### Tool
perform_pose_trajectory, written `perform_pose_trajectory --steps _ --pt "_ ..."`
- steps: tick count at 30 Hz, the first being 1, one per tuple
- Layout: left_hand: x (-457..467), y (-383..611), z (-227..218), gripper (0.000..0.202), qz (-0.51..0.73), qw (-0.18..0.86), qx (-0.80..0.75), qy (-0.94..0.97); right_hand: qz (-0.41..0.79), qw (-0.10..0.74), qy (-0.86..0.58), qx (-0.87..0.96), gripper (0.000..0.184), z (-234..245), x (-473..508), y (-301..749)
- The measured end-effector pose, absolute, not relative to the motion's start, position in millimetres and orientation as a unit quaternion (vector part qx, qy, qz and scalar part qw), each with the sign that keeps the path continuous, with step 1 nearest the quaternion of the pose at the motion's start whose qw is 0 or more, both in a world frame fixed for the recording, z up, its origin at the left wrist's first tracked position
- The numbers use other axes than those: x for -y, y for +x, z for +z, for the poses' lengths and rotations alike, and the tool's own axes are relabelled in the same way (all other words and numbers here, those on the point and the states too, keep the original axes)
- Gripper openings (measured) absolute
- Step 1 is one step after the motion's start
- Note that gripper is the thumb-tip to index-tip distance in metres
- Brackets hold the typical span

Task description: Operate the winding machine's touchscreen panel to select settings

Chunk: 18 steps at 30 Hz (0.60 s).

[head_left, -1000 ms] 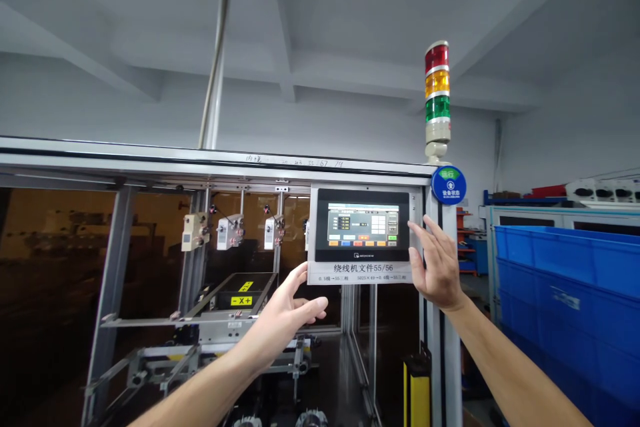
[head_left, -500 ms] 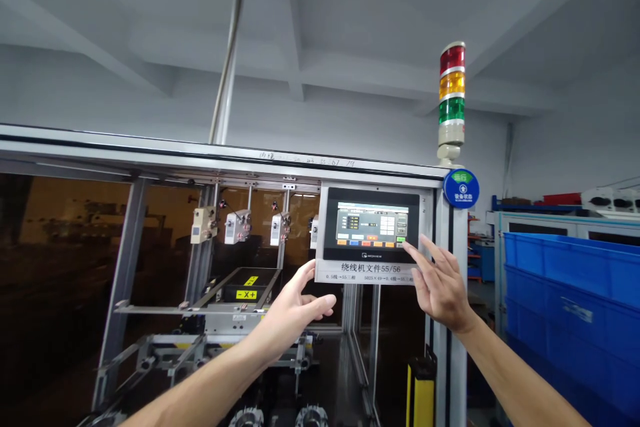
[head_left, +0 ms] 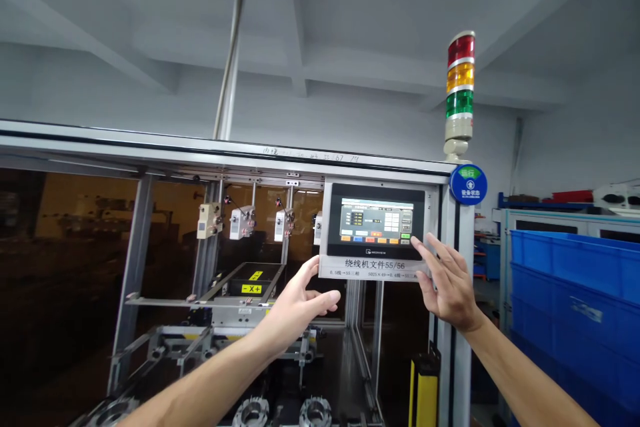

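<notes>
Touch panel [head_left: 376,220], black-bezelled, fixed at the top right corner of the winding machine frame [head_left: 220,150], just under the top rail and hard against the right upright. Its long axis runs level, left to right. A white label strip [head_left: 373,265] with printed characters sits along its bottom edge.

Right hand [head_left: 449,282]: open, fingers spread and apart, holding nothing. The forefinger tip lies at the lower right corner of the screen, on or just off the small green button there; contact can't be told from this angle. The palm hangs below and to the right of the panel, in front of the upright.

Left hand [head_left: 295,303]: also open and empty, thumb out to the right, fingers angled upward. The fingertips come up just beside the bottom left corner of the label strip; touching or not is unclear. The rest of the hand lies below and left of the panel.

Relation that counts: the screen lies up and left of the right hand's palm, and the right forefinger is the nearer digit to the button row; the left hand reaches only the housing's lower edge.

About it: signal tower [head_left: 460,90] of red, amber and green atop the right upright, round blue status tag [head_left: 468,184] beneath it, stacked blue crates [head_left: 575,293] well off to the right, yellow light-curtain post [head_left: 419,390] at the foot of the upright
</notes>
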<state>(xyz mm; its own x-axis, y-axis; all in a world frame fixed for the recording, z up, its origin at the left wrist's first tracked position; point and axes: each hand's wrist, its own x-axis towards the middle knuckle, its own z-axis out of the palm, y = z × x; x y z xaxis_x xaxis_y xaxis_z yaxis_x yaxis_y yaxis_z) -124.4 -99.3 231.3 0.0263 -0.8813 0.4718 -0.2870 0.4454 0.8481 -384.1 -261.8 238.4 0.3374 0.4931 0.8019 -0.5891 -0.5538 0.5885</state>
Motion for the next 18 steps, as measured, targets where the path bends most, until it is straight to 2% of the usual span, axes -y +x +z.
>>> perform_pose_trajectory --steps 6,18 --pt "100.3 -122.0 229.3 0.066 -0.268 0.560 0.647 0.444 0.573 0.489 0.657 0.037 0.054 241.6 259.0 -379.8" --pt "97.1 -122.9 231.3 0.067 -0.272 0.557 0.644 0.448 0.571 0.467 0.675 -0.025 0.052 253.5 238.1 -344.6"
